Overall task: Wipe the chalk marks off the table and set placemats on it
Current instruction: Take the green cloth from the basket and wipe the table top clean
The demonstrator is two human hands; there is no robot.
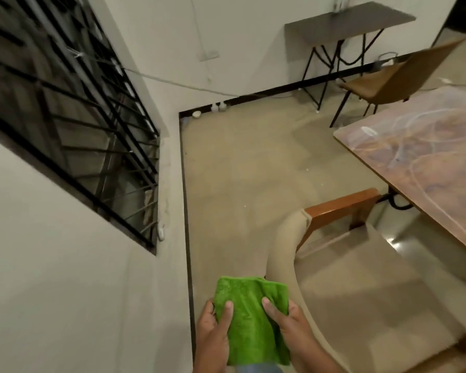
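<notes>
A folded green cloth (249, 316) is held low in front of me, at the bottom middle of the view. My left hand (213, 337) grips its left edge with the thumb on top. My right hand (288, 324) grips its right edge the same way. The wooden table (425, 157) stands at the right, well away from both hands. White chalk loops and scribbles (404, 135) cover its top. No placemats are in view.
A beige padded chair (361, 286) with wooden arms stands between me and the table. A brown chair (393, 79) sits at the table's far end. A small grey side table (345, 20) stands against the back wall. A barred window (73, 109) fills the left wall.
</notes>
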